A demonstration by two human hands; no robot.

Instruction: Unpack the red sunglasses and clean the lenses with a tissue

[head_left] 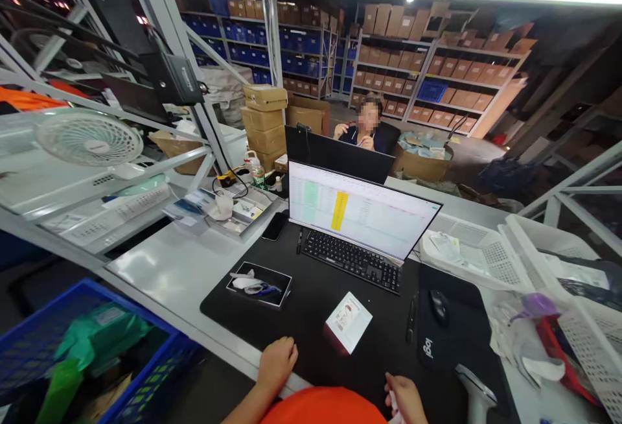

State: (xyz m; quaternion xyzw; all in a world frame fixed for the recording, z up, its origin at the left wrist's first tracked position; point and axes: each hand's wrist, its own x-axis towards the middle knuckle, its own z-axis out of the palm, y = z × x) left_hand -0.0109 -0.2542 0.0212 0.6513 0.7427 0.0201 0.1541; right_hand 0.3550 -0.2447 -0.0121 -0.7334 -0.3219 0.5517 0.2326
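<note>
While my left hand (276,360) rests loosely curled and empty on the near edge of the black rubbery desk mat (311,301), the small white glossy card packet (348,321) lies flat at one o'clock from it, near but untouched. My right hand (404,399), at five o'clock from the packet, seems to pinch something white; I cannot tell what. I judge the slick packet could skid toward the black keyboard (352,259) if nudged carelessly. At nine o'clock sits a shallow dark tray with scissors (259,283); at three o'clock, a matte black mouse (438,306).
</note>
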